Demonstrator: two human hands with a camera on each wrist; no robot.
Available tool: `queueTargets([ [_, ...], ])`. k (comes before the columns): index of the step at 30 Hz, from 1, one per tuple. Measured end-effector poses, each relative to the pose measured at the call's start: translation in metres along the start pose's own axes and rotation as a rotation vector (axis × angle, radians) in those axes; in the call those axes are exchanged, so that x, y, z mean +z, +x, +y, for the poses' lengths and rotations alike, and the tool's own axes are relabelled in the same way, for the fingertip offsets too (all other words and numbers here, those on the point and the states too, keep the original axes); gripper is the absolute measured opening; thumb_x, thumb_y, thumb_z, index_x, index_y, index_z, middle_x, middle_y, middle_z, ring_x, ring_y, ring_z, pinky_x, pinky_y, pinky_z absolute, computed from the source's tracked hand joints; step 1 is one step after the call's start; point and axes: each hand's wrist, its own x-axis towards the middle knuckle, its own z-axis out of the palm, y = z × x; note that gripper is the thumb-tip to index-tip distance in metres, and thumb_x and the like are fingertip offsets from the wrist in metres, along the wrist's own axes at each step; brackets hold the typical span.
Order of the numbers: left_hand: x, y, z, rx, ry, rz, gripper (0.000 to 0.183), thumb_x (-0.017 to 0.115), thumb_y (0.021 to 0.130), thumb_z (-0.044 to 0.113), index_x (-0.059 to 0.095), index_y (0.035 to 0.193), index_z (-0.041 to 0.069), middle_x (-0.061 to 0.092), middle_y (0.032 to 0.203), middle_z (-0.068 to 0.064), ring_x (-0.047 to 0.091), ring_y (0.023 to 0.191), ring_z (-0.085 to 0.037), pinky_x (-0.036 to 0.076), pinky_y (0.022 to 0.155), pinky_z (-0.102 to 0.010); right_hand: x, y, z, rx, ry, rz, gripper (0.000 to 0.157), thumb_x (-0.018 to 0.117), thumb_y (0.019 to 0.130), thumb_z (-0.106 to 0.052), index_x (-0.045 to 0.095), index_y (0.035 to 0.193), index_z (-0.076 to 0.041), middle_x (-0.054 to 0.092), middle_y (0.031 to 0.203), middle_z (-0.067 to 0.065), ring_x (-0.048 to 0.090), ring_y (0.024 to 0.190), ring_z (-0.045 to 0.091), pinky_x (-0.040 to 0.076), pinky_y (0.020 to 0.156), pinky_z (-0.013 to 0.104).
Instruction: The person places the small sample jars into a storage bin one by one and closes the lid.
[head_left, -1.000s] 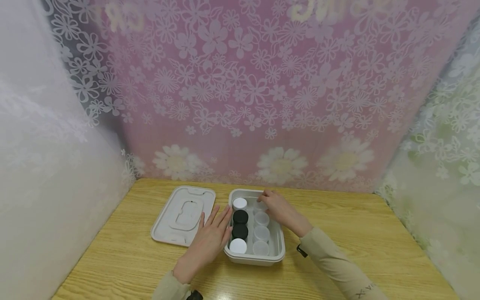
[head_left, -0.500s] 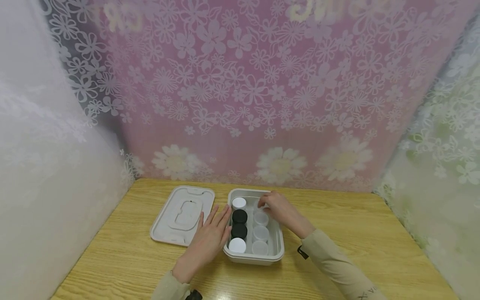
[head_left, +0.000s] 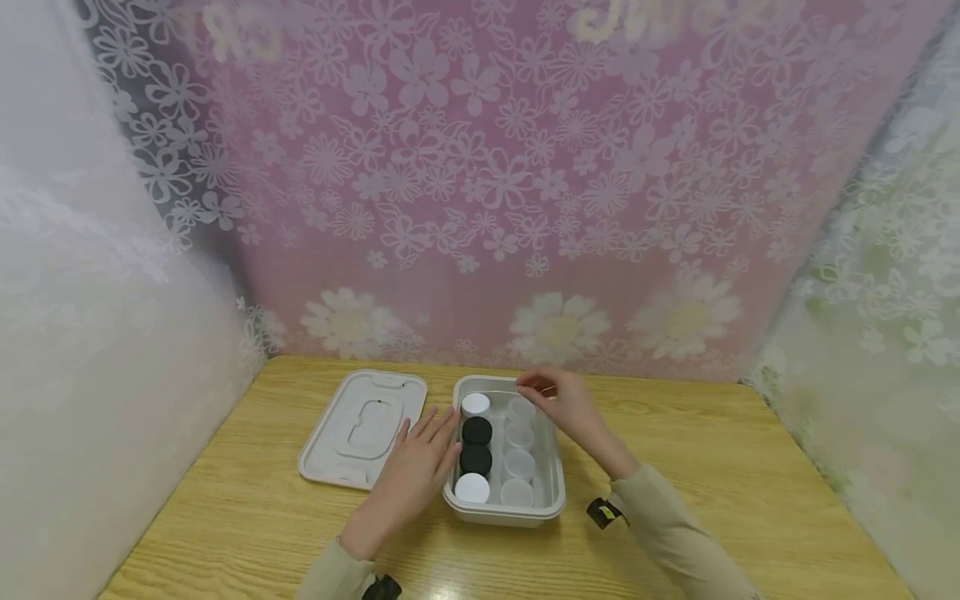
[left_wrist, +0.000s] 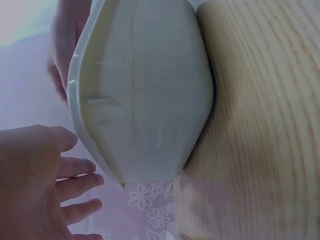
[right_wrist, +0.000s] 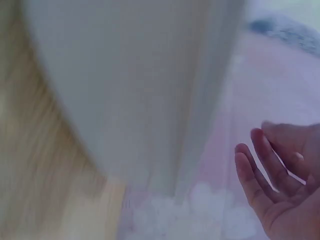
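Note:
A pale plastic box (head_left: 540, 505) stands uncovered on the table. Down its left side runs a row of round-topped containers: a white one (head_left: 472, 488) at the near end, two black ones (head_left: 476, 459) in the middle, another white one (head_left: 475, 405) at the far end. Several translucent round containers (head_left: 517, 492) line the right side. My left hand (head_left: 414, 468) lies with fingers extended, fingertips at the box's left rim. Over the far right corner is my right hand (head_left: 568, 407), fingers bent and thumb near the index finger; the right wrist view shows this hand (right_wrist: 287, 182) holding nothing.
A pale rectangular lid (head_left: 375, 429) lies flat left of the box, partly behind the left hand. The wooden table (head_left: 712, 467) meets a pink floral curtain (head_left: 450, 208) at the back, with pale curtains on both sides.
My right hand has lifted from the far translucent container and drawn slightly up and to the right, uncovering it. The left hand stays at the box's left rim.

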Motion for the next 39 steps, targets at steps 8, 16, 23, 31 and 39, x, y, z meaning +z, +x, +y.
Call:
queueTargets([
  [8, -0.008, 0.002, -0.001, 0.030, -0.156, 0.184, 0.036, 0.064, 0.101, 0.014, 0.065, 0.135, 0.006, 0.067, 0.133, -0.012, 0.061, 0.125, -0.034, 0.048, 0.102, -0.054, -0.007, -0.020, -0.022, 0.173, 0.427, -0.011, 0.027, 0.072, 0.096, -0.019, 0.073, 0.115, 0.001, 0.073, 0.105, 0.015, 0.073, 0.088, 0.035, 0.060, 0.081, 0.044],
  [16, -0.026, -0.002, -0.010, -0.082, -0.318, 0.274, 0.025, 0.060, 0.103, 0.017, 0.072, 0.125, 0.012, 0.075, 0.114, -0.005, 0.070, 0.078, -0.023, 0.057, 0.083, -0.042, 0.007, -0.033, -0.062, 0.215, 0.699, -0.036, 0.029, 0.066, 0.100, -0.014, 0.069, 0.121, 0.006, 0.072, 0.104, 0.011, 0.073, 0.086, 0.018, 0.060, 0.082, 0.034],
  [23, -0.043, -0.007, -0.030, -0.184, -0.475, 0.311, 0.023, 0.060, 0.104, 0.018, 0.074, 0.121, 0.012, 0.074, 0.119, -0.004, 0.071, 0.108, -0.025, 0.059, 0.086, -0.043, 0.036, -0.042, -0.092, 0.204, 0.826, -0.086, 0.035, 0.062, 0.102, -0.015, 0.064, 0.128, 0.008, 0.071, 0.110, 0.013, 0.072, 0.092, 0.020, 0.059, 0.086, 0.036],
  [31, -0.061, -0.022, -0.067, -0.294, -0.497, 0.324, 0.024, 0.059, 0.105, 0.017, 0.074, 0.120, 0.008, 0.075, 0.116, -0.008, 0.070, 0.107, -0.027, 0.058, 0.083, -0.026, 0.090, -0.044, -0.131, 0.184, 0.807, -0.114, 0.032, 0.060, 0.103, -0.013, 0.065, 0.130, 0.005, 0.068, 0.119, 0.022, 0.070, 0.102, 0.031, 0.058, 0.090, 0.034],
  [39, -0.074, -0.040, -0.109, -0.340, -0.371, 0.268, 0.025, 0.059, 0.104, 0.014, 0.072, 0.122, 0.002, 0.072, 0.120, -0.016, 0.067, 0.112, -0.037, 0.055, 0.091, -0.051, 0.143, -0.042, -0.151, 0.231, 0.791, -0.094, 0.031, 0.062, 0.100, -0.008, 0.066, 0.130, 0.001, 0.065, 0.128, 0.020, 0.064, 0.111, 0.032, 0.050, 0.086, 0.021],
])
